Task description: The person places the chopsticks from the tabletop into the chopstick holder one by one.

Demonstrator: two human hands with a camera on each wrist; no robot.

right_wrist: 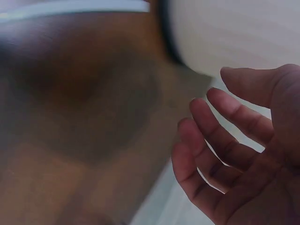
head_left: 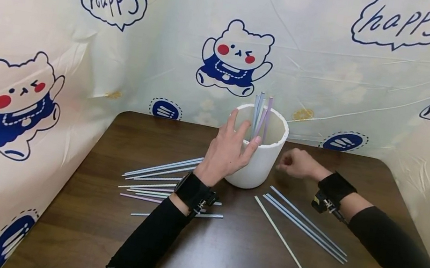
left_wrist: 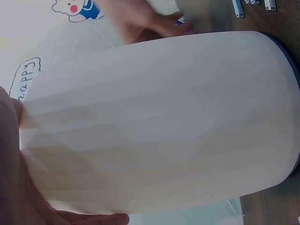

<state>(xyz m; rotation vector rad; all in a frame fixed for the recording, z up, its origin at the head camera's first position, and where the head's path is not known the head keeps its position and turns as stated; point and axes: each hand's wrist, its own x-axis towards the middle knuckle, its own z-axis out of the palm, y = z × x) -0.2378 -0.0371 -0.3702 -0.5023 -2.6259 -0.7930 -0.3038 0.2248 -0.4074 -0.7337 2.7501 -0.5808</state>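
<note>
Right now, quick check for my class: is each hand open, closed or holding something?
Left hand: holding the white container near its rim.
Right hand: open, fingers loosely curled, holding nothing.

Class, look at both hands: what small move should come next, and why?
Probably the right hand should reach down and pinch the nearest thin, straight blue stick lying on the brown, wood-grained table. That hand looks empty, while the left hand holds the white, cylindrical container near its rim, and similar blue and purple sticks already stand inside.
</note>
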